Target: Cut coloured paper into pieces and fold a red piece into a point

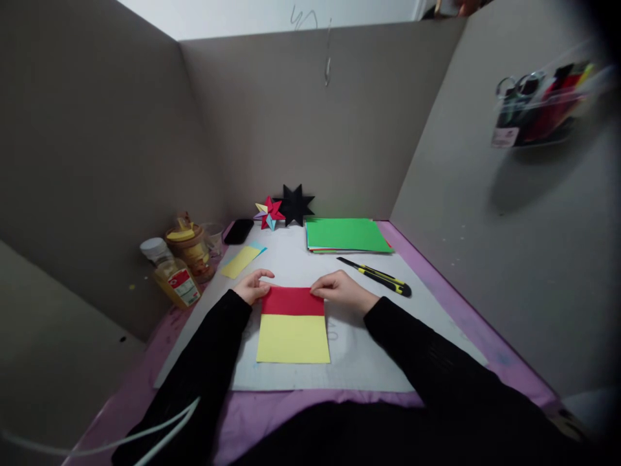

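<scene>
A red sheet of paper (292,301) lies in front of me, with a yellow sheet of paper (293,340) showing below it; whether they are one folded piece or two I cannot tell. My left hand (252,285) pinches the red paper's upper left corner between thumb and fingers, its index finger reaching out above. At the upper right corner, my right hand (343,289) has its thumb and fingers closed on the red edge. Beyond the right hand rests a black and yellow utility knife (383,278), blade pointing away to the left.
A green-topped stack of paper (347,234) lies at the back right. Yellow strips (241,261), a black phone (239,231), a glue bottle (180,283) and a pot (187,243) stand left. Folded stars, one black (294,204) and one multicoloured (270,213), lean on the back panel.
</scene>
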A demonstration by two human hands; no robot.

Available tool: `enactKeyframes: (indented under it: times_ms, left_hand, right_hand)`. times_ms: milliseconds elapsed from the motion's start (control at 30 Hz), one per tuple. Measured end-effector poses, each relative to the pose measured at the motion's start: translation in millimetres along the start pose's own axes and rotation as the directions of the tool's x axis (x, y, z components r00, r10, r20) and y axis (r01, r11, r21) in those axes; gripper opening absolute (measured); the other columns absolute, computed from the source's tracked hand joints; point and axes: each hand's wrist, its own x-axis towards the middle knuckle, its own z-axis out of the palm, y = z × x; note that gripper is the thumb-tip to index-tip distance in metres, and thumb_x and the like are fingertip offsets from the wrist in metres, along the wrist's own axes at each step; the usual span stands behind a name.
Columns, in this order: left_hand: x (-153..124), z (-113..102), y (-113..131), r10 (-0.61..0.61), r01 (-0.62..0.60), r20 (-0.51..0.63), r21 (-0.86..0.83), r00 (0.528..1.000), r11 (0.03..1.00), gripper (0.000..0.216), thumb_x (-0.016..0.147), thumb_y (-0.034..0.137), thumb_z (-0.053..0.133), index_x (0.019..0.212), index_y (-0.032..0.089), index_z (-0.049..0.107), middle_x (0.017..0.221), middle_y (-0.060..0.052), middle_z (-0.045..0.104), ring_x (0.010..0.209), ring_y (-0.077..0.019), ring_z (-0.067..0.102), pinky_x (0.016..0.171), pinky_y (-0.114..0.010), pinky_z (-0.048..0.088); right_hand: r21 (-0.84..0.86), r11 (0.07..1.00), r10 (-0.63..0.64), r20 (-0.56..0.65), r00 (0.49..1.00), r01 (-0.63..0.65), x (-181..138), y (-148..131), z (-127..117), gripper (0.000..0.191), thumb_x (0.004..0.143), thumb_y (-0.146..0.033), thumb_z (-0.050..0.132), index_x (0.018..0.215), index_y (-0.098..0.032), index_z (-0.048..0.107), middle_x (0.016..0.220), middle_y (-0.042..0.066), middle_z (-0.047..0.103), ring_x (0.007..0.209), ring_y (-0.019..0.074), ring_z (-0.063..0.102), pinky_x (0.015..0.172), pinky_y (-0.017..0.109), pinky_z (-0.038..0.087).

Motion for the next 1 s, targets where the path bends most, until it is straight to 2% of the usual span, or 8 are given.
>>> enactKeyframes:
  times_ms: [133,200,267,400,667,767,867,1000]
  left_hand:
    - [-1,7,-3,0.093,-0.091,-0.048,0.032,0.995,0.995,0.048,0.060,0.035,0.075,0.094,0.019,0.044,0.077,-0.006,0.070,0.058,-0.0176,0.065,0.049,-0.022,0.044]
    - [1,11,-7,0.151,-0.144,-0.064,0.103,0.986,0.984,0.044,0.062,0.033,0.072,0.093,0.020,0.043,0.075,-0.005,0.070,0.061,-0.0181,0.065,0.053,-0.024,0.046]
    - [4,14,-10,0.210,-0.193,-0.072,0.196,0.975,0.962,0.037,0.066,0.030,0.067,0.092,0.020,0.043,0.074,-0.003,0.069,0.064,-0.0180,0.065,0.058,-0.026,0.047]
    - [7,20,-13,0.287,-0.264,-0.026,0.326,0.958,0.908,0.026,0.071,0.024,0.058,0.092,0.021,0.043,0.076,-0.002,0.069,0.070,-0.0172,0.065,0.065,-0.029,0.047]
    - [2,36,-9,0.308,-0.277,-0.013,0.398,0.951,0.874,0.022,0.072,0.022,0.055,0.090,0.020,0.043,0.072,-0.002,0.069,0.064,-0.0150,0.064,0.062,-0.026,0.045]
    - [0,41,-6,0.281,-0.251,-0.040,0.348,0.959,0.903,0.027,0.070,0.027,0.060,0.089,0.020,0.043,0.071,-0.002,0.069,0.060,-0.0138,0.062,0.058,-0.025,0.044]
    - [-2,44,-2,0.214,-0.190,-0.047,0.310,0.976,0.932,0.040,0.063,0.031,0.070,0.092,0.018,0.046,0.068,-0.002,0.068,0.055,-0.0129,0.060,0.054,-0.024,0.044]
    - [-4,52,0,0.190,-0.148,-0.054,0.436,0.980,0.888,0.034,0.055,0.031,0.077,0.077,0.014,0.058,0.061,-0.002,0.066,0.055,-0.0129,0.060,0.056,-0.024,0.045]
  right_hand:
    - [0.125,0.990,0.066,-0.049,0.997,-0.060,1,8,5,0.028,0.071,-0.021,0.057,0.096,-0.014,0.066,0.073,0.004,0.068,0.065,0.0127,0.059,0.061,0.024,0.045]
    - [0.128,0.985,0.115,-0.010,0.993,-0.113,3,12,10,0.035,0.069,-0.021,0.058,0.103,-0.013,0.063,0.066,0.001,0.065,0.058,0.0113,0.056,0.055,0.022,0.042]
    - [0.070,0.986,0.151,0.028,0.988,-0.153,5,13,15,0.028,0.069,-0.024,0.058,0.093,-0.013,0.067,0.062,0.001,0.063,0.054,0.0103,0.052,0.052,0.021,0.039]
    - [-0.014,0.983,0.185,-0.023,0.982,-0.185,12,10,24,0.020,0.070,-0.030,0.058,0.063,-0.013,0.066,0.059,0.001,0.061,0.055,0.0100,0.049,0.051,0.021,0.035]
    - [0.255,0.863,0.394,0.201,0.897,-0.437,22,-2,35,0.016,0.059,-0.028,0.067,0.065,-0.013,0.064,0.047,-0.004,0.051,0.042,0.0060,0.037,0.042,0.021,0.025]
    - [0.284,0.868,0.372,0.171,0.913,-0.407,21,-7,37,0.013,0.060,-0.026,0.065,0.061,-0.014,0.059,0.047,-0.005,0.049,0.041,0.0058,0.037,0.042,0.020,0.026]
    - [0.227,0.929,0.268,0.137,0.954,-0.294,20,-10,36,0.011,0.062,-0.024,0.061,0.060,-0.014,0.057,0.050,-0.005,0.051,0.045,0.0063,0.041,0.044,0.019,0.029]
    - [0.052,0.987,0.147,0.116,0.982,-0.154,20,-13,36,0.011,0.065,-0.023,0.058,0.060,-0.013,0.058,0.053,-0.005,0.051,0.051,0.0067,0.042,0.047,0.018,0.030]
